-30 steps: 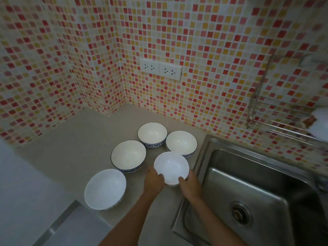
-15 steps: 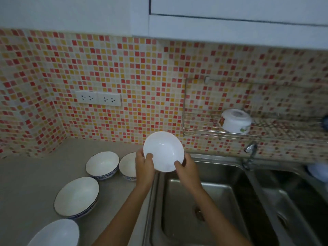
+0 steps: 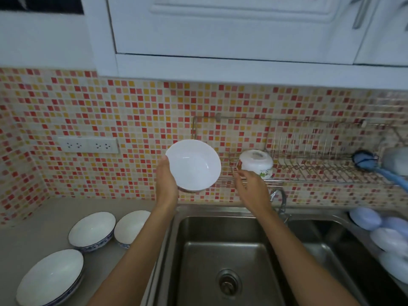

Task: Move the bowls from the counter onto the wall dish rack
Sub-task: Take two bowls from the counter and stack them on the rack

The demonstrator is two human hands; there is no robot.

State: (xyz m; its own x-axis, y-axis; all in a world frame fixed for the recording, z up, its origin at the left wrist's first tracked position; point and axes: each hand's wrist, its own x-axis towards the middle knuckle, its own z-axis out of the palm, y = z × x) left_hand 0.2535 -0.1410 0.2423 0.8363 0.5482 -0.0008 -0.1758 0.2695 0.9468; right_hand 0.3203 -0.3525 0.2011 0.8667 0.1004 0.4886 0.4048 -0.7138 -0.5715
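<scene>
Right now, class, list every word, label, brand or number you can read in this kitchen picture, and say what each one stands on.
No readable text anywhere in the head view.
Upturned white bowl with a printed pattern on the wire wall dish rack: red and green decoration only, too blurred to tell any lettering.
White double wall socket: holes only, no marking legible.
Plain white bowl held in the left hand: blank.

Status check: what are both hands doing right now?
Left hand holds white bowl. Right hand open, near wall rack. Upturned bowl already on the rack.
</scene>
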